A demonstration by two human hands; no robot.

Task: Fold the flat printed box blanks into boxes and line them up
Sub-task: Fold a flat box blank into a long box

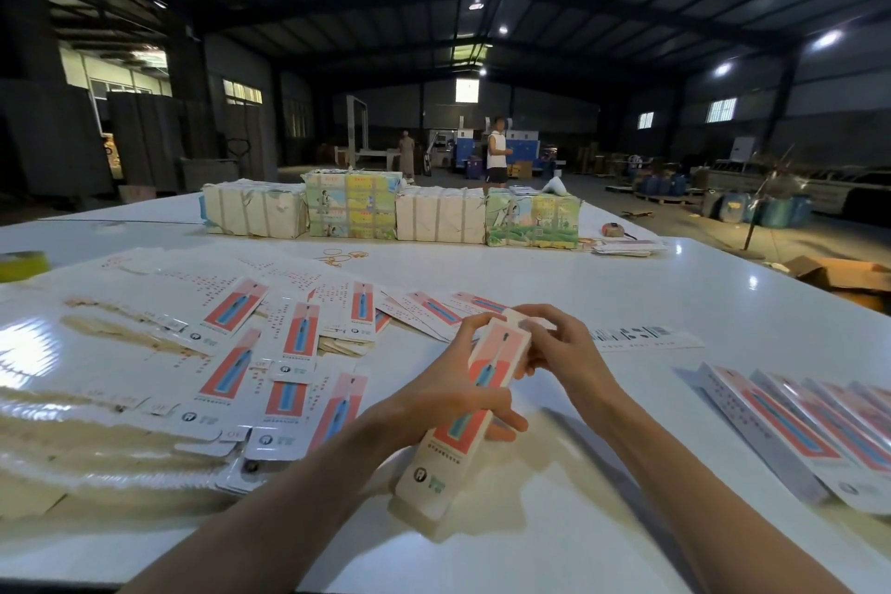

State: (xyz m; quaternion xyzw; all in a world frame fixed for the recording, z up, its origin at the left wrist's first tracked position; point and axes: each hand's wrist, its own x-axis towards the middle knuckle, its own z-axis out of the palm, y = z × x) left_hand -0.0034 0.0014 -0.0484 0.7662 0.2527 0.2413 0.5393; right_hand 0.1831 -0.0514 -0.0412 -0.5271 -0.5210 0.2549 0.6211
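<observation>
Left hand [448, 393] grips long pink-and-white card box [460, 444] mid-body, right hand [566, 347] pinches its top flap [517, 317]; judged light, crushable: hold by edges.

My right grip [559, 347] covers the box's [484, 374] far end, the folded row [819, 434] runs past the right edge, and the print blurs unreadably

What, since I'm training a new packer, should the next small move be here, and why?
Probably tuck the far end tab in: the right hand pinches that end of the long white-and-red printed cardboard box, its tab looks untucked, and the left hand grips the middle. The row of finished boxes on the right would be next.
</observation>
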